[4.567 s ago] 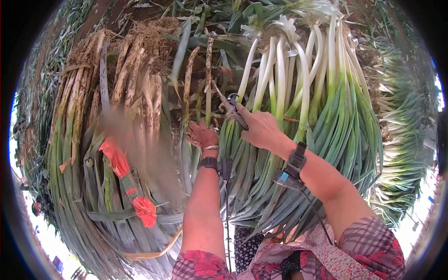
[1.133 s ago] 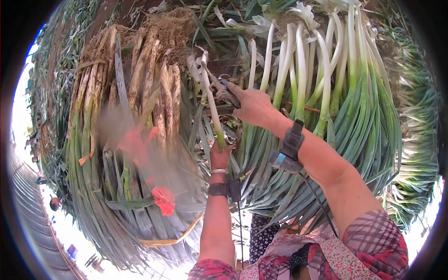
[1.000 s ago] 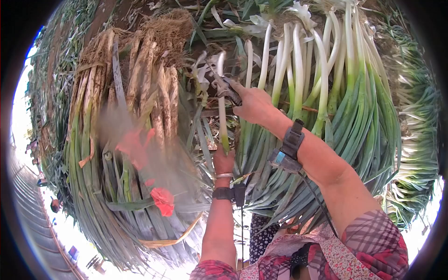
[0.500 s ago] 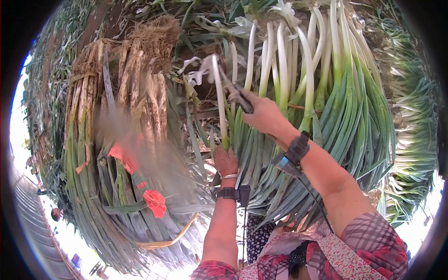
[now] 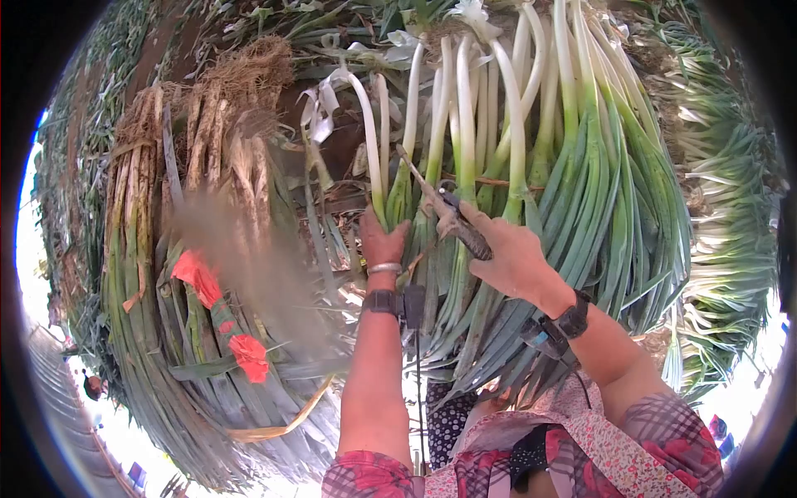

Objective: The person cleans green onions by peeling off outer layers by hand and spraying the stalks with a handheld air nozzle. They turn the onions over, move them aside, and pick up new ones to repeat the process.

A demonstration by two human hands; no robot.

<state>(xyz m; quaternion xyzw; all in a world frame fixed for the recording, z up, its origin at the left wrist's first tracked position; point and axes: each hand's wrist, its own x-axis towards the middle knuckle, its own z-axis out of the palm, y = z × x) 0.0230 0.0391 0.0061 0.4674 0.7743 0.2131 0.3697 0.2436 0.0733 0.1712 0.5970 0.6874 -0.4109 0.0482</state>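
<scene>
L hand (image 5: 383, 243) grips leek (image 5: 370, 143), R hand (image 5: 510, 261) cutter (image 5: 451, 216); peeled pile (image 5: 573, 149) behind, muddy bundle (image 5: 199, 158) beside.

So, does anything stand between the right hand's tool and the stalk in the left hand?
Perhaps. The tool in the right hand points up just right of the stalk that the left hand grips; one thin pale stalk shows in the gap, maybe behind.

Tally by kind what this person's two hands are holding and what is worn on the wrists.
white stalk, in the left hand: 1
shears, in the right hand: 1
black wrist straps, one on each wrist: 2
silver bangle, on the left wrist: 1
Total: 5
</scene>
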